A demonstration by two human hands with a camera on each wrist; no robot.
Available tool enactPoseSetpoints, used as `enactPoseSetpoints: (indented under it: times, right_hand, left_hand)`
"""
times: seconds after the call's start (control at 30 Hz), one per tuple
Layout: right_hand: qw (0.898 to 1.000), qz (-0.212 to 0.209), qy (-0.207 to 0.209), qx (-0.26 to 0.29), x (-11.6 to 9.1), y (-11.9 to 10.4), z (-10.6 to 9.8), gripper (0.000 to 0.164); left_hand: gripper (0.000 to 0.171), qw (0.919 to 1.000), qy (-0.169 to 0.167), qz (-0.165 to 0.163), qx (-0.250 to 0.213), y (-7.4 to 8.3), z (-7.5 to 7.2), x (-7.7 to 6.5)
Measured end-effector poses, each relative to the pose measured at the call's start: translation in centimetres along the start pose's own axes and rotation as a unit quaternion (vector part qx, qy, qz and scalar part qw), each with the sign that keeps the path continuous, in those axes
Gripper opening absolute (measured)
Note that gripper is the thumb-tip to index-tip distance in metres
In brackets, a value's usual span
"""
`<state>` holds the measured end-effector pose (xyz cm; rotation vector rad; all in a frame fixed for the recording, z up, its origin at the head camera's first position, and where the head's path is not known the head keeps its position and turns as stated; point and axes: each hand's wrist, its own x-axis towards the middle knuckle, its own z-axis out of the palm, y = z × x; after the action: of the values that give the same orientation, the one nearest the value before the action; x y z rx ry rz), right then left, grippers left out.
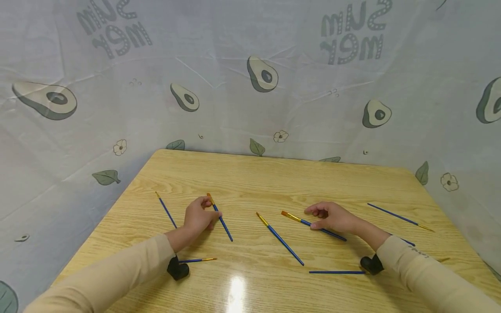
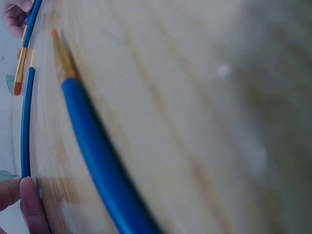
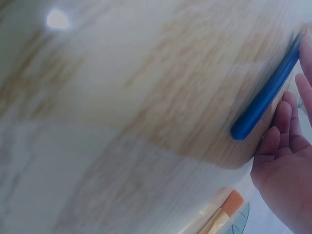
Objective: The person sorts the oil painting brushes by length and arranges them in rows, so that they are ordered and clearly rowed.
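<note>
My left hand (image 1: 198, 216) is at a blue-handled paintbrush (image 1: 222, 221) with an orange tip, pinching it between thumb and finger. In the left wrist view, that brush's handle (image 2: 26, 122) runs up from the fingertips. My right hand (image 1: 333, 217) is over a flat paintbrush (image 1: 291, 216), its thumb at the handle and its other fingers loosely bent beyond it. The right wrist view has the brush handle (image 3: 265, 95) passing beside the thumb, the fingers apart from it. Another paintbrush (image 1: 282, 241) lies slantwise between the hands.
More brushes lie around: a thin brush (image 1: 167, 211) at left, a short-looking one (image 1: 195, 260) by the left wrist, one brush (image 1: 399, 216) at far right and a blue handle (image 1: 336, 272) near the right wrist. A patterned cloth (image 1: 223, 117) hangs behind the wooden table (image 1: 274, 174).
</note>
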<state>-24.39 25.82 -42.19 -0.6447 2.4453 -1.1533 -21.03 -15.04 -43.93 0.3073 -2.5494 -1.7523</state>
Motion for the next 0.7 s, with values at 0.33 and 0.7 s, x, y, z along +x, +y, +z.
enactPoseSetpoints:
  times: [0.33, 0.7]
  right_hand:
    - [1.000, -0.002, 0.006, 0.006, -0.1, 0.3, 0.1, 0.036]
    - [1.000, 0.023, 0.019, 0.008, 0.0, 0.4, 0.1, 0.029]
  left_hand:
    - [0.050, 0.9995, -0.013, 0.021, 0.018, 0.2, -0.1, 0.8]
    - [0.041, 0.9981, -0.024, 0.031, 0.048, 0.3, -0.1, 1.5]
